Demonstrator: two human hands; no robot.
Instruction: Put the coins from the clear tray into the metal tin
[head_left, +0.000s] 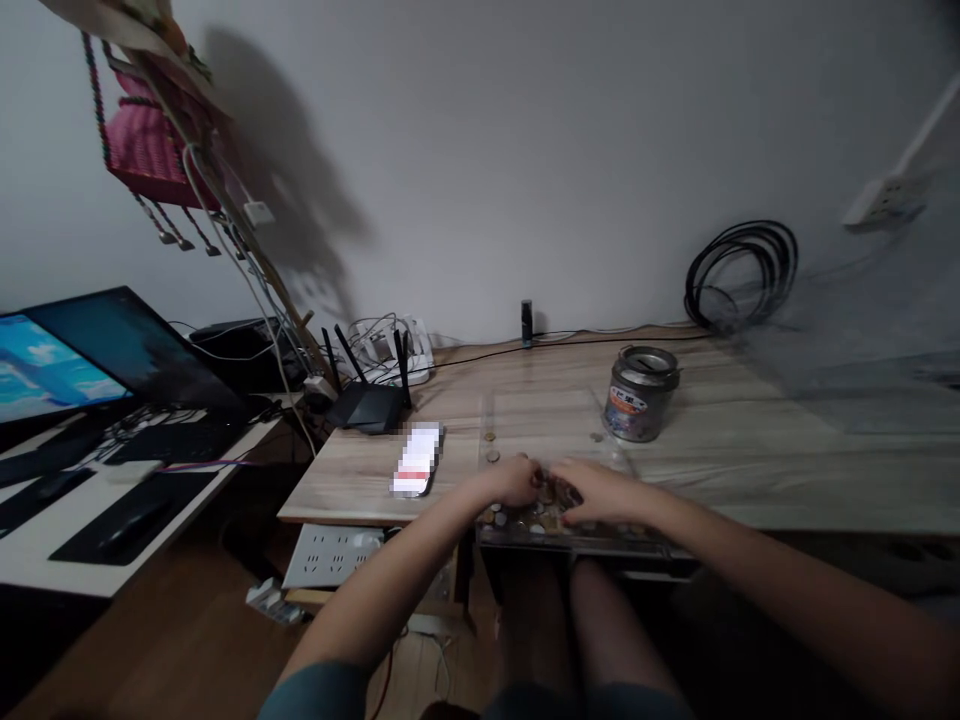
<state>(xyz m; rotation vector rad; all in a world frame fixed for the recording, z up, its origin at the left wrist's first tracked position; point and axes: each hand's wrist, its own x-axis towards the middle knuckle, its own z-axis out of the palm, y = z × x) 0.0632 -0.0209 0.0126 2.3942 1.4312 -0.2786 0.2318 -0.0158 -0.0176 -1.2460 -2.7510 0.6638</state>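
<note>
On my feed the wood-grained desk (765, 475) is the biggest thing, and on its near side, straight in front of the person, sits the see-through tray (544, 425); its low wall looks useful to me as a stop, so I'd push inward, never over the near edge. The tin (634, 415) stands upright just beyond the tray's far right corner, and I'd have the right elbow swing wide of it. Off to the left, well apart from the tray, lies a lit phone (418, 460), which I'd leave alone. Both hands are down in the tray, close together: the right hand (604, 490) is bent over the heap with thumb and fingers partly curled, the left hand (517, 482) has its fingers bunched — whether either one pinches anything, I cannot tell from here. Smallest of all are the coins (536, 522), or what look like coins, silver and yellowish, mostly heaped at the tray's near end under the hands, with a few loose farther back. They are flat and probably slippery, so I'd spread them into one layer first — then lift each by its rim, using fingertips rather than palms.
</note>
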